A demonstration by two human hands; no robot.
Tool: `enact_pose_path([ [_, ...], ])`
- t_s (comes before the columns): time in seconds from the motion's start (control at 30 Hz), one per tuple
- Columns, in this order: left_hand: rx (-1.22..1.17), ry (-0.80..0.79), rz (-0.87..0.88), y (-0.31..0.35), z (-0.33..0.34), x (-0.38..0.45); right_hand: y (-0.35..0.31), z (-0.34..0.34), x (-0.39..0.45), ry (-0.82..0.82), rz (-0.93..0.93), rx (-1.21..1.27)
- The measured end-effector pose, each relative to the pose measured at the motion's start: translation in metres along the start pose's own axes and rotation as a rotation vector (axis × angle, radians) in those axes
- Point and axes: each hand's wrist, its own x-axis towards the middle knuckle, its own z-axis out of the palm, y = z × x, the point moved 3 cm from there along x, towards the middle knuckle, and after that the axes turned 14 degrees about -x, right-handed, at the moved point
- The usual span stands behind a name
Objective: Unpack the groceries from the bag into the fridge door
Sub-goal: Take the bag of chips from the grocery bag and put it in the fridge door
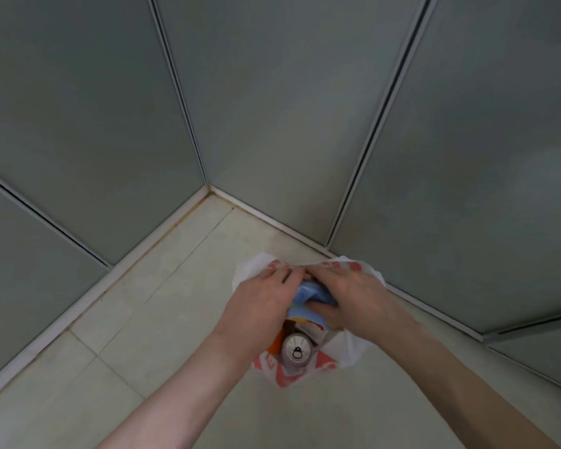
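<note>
A white plastic bag [347, 351] with red print stands on the pale floor near a corner. Inside it I see a silver can top [296, 348], something orange [276, 344] and a packet with red and white print [310, 328]. A blue packet [311, 294] sits at the bag's mouth. My right hand [347, 296] is closed around that blue packet from the right. My left hand [263, 303] rests on the bag's left rim with fingers curled over the edge beside the packet. The fridge door is not visible.
Grey-green panelled cabinet fronts [272, 108] meet in a corner just behind the bag. Pale floor tiles [143, 319] spread to the left and front. A light skirting strip [78, 306] runs along the base of the panels.
</note>
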Motion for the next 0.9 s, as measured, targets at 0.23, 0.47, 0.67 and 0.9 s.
enact_pose_path([
  [0.23, -0.017, -0.049, -0.163, 0.034, -0.081, -0.031, -0.023, -0.089, -0.02, -0.046, -0.029, 0.254],
  [0.47, 0.148, -0.203, -0.276, 0.065, -0.167, -0.066, -0.048, -0.174, -0.034, -0.117, 0.009, 0.258],
  [0.67, 0.273, -0.191, -0.43, 0.091, -0.218, -0.09, -0.07, -0.208, -0.049, -0.159, 0.027, 0.349],
  [0.9, -0.105, -0.018, -0.553, 0.123, -0.262, -0.126, -0.081, -0.228, -0.074, -0.106, 0.038, 0.308],
])
